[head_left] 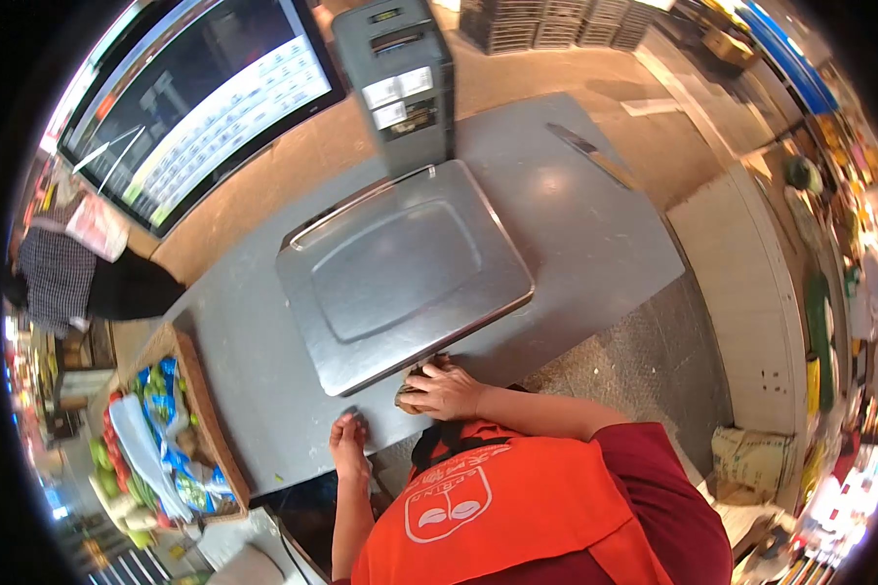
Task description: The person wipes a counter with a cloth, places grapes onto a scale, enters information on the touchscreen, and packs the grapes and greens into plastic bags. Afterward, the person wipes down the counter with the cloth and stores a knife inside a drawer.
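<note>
My right hand (446,390) is closed around a crumpled brownish-green rag (410,392) at the front edge of the grey table (595,244). It is right beside the near edge of a weighing scale's steel platform (400,263). My left hand (347,444) is over the table's near edge, to the left of the rag. Its fingers are drawn together near a small greyish thing (357,421), whose kind I cannot make out.
A large touch screen (215,97) and a dark printer-like column (405,88) stand behind the platform. A knife (590,154) lies at the table's far right. At left is a crate (205,419) of vegetables and bags; a person (63,263) is beyond it.
</note>
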Available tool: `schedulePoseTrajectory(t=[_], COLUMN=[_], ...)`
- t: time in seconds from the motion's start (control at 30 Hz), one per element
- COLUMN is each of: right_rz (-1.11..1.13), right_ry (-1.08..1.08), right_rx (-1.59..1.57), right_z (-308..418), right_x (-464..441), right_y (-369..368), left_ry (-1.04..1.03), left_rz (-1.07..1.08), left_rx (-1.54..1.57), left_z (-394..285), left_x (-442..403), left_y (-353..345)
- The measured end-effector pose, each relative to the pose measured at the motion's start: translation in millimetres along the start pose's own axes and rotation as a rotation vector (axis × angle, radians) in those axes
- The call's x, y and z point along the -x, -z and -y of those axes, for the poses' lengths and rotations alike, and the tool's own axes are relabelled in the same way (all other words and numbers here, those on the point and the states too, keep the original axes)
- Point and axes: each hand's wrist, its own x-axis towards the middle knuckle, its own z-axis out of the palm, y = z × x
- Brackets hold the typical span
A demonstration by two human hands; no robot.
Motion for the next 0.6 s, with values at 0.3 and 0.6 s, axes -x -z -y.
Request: schedulePoseTrajectory(t=[0.3,0.6], right_rz=[-0.524,-1.392], right_ry=[-1.245,-1.714], right_rx=[0.358,-0.032], right_z=[-122.4,-153.8], right_x=[172.7,371.8], right_y=[155.1,249.5], left_ry=[-0.038,-0.062], left_rz=[0.012,-0.046], left_rx=[-0.014,0.021], left_z=[12.5,32.4], left_x=[1.0,11.9], left_y=[8.9,1.1])
